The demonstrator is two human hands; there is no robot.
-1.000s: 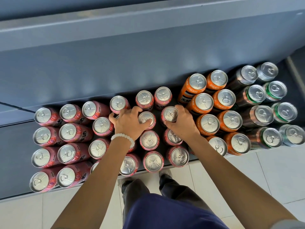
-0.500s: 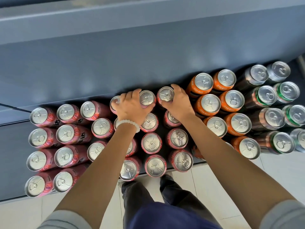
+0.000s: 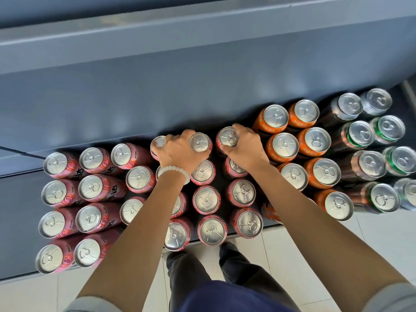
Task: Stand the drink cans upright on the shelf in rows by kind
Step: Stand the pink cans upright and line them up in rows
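Both hands had moved from mid-shelf to the far row. The left hand curled around two pink aluminium cans, the right hand gripped a third pink can, squaring the pink block's far end on the dark shelf.

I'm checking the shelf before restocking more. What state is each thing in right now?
Pink cans: upright, in rows, left and middle of the shelf.
Orange cans: upright, in rows beside the pink.
Dark cans: upright, at the right.
Left hand: grips back-row pink cans.
Right hand: grips one back-row pink can.
Shelf: stocked, left end bare.
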